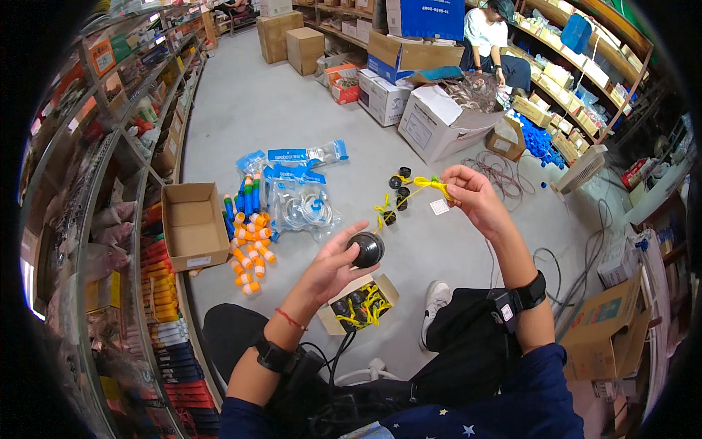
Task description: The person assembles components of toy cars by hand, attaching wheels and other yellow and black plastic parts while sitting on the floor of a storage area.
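Observation:
In my left hand (333, 267) is a round black piece (367, 249), gripped between thumb and fingers; its kind I cannot make out. A yellow cord (425, 183) stretches from near it up to my right hand (472, 194), whose fingers pinch the bundled end. A small white tag (439, 207) hangs beside those fingers. Below, between my legs, an open carton (391, 290) holds several black pieces with yellow cords (362, 305). More small black pieces (403, 193) sit on the floor beyond my left hand.
At left lie orange-and-white cylinders (252, 245), clear bags with blue labels (300, 201) and a brown box (194, 227). Shelves (110, 146) line the left side. Ahead stand cartons (439, 121); behind them a person (486, 36) sits. Loose cables (504, 175) and a fan (583, 168) are at right.

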The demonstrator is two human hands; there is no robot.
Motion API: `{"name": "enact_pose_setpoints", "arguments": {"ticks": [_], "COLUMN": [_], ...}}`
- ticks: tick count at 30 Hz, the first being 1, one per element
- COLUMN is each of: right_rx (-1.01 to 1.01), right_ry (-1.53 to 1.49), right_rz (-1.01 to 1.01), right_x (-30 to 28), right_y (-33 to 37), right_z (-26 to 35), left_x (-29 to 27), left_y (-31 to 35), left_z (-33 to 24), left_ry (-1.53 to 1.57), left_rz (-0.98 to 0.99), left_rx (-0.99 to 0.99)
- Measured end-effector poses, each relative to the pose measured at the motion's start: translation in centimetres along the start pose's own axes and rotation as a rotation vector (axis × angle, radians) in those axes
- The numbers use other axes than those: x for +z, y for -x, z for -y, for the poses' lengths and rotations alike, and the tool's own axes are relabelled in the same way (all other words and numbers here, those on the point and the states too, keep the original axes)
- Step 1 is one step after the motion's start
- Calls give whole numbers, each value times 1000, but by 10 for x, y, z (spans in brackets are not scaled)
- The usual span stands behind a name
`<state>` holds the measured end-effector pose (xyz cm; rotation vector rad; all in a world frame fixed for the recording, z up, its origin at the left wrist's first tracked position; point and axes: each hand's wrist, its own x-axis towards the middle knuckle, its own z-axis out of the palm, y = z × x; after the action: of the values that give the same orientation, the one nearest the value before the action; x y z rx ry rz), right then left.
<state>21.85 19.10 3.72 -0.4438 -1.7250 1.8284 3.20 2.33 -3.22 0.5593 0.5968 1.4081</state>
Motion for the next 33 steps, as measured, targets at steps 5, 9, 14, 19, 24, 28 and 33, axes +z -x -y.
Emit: {"name": "enact_pose_setpoints", "arguments": {"ticks": [5, 9, 14, 19, 24, 28, 33], "right_rx": [97, 161, 148, 77, 29, 24, -70], "right_ry": [68, 179, 283, 408, 526, 527, 762], "right_rz": [82, 187, 264, 279, 282, 265, 220], "right_x": [12, 19, 25, 34, 45, 54, 56], "right_y": [2, 3, 3, 2, 5, 7, 7], "right_z": [6, 5, -8, -20, -20, -26, -27], "left_x": [2, 11, 12, 14, 15, 10, 12], "left_y": [-2, -1, -2, -1, -3, 0, 0], "left_z": [-1, -5, -3, 0, 5, 7, 9], "left_ry": [-112, -176, -168, -182, -202, -257, -351], "left_rz": [-21, -16, 23, 12, 18, 22, 47], "left_rx": [72, 97, 88, 62, -7, -30, -8]}}
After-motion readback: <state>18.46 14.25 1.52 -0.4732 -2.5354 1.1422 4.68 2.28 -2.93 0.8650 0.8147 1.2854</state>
